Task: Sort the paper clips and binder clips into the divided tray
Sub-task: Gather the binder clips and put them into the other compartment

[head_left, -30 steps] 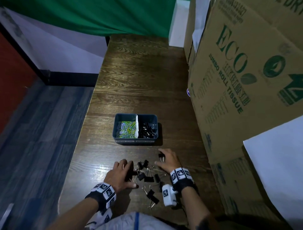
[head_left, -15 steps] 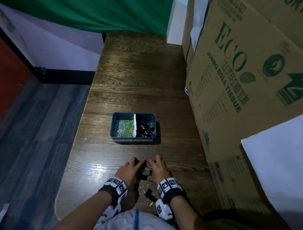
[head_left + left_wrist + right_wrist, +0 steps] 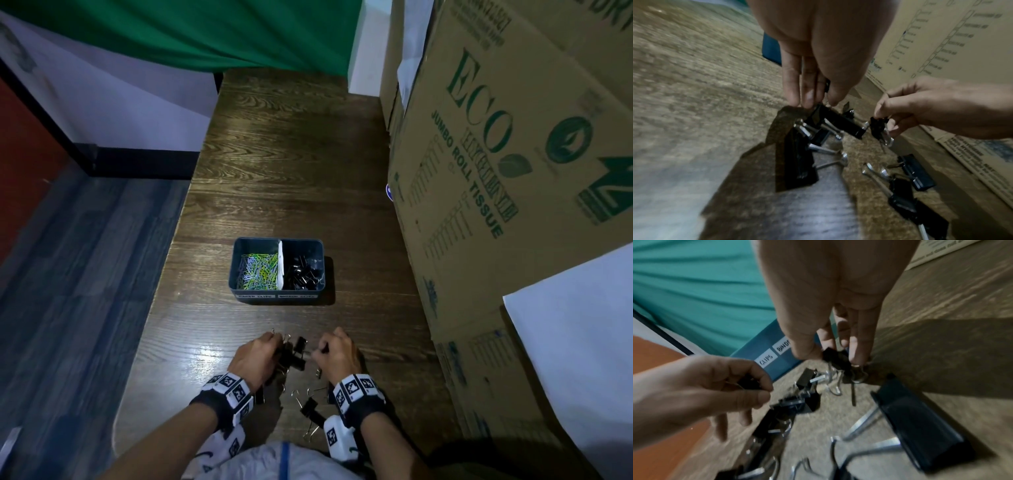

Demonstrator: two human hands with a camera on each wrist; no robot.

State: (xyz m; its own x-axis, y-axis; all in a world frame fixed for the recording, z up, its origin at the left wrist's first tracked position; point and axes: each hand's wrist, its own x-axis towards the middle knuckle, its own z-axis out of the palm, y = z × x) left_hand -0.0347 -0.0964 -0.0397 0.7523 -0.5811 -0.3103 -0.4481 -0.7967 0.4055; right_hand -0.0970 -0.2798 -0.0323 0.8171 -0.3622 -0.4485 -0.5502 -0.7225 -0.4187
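Near the table's front edge, left hand (image 3: pixel 257 356) and right hand (image 3: pixel 337 357) each pinch black binder clips (image 3: pixel 294 354), fingers curled.

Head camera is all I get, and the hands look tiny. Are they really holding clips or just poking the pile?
Observer: The right wrist view shows the right hand pinching a small black metal binder clip between thumb and fingers.
Operator: And the other hand?
Observer: In that same view the left hand has a second black binder clip pinched in its curled fingers.
Operator: What do the stickers on the box say?
Observer: On the blue plastic divided tray, the white labels read "CLIPS" and "BINDE"; the right hand hides the rest.
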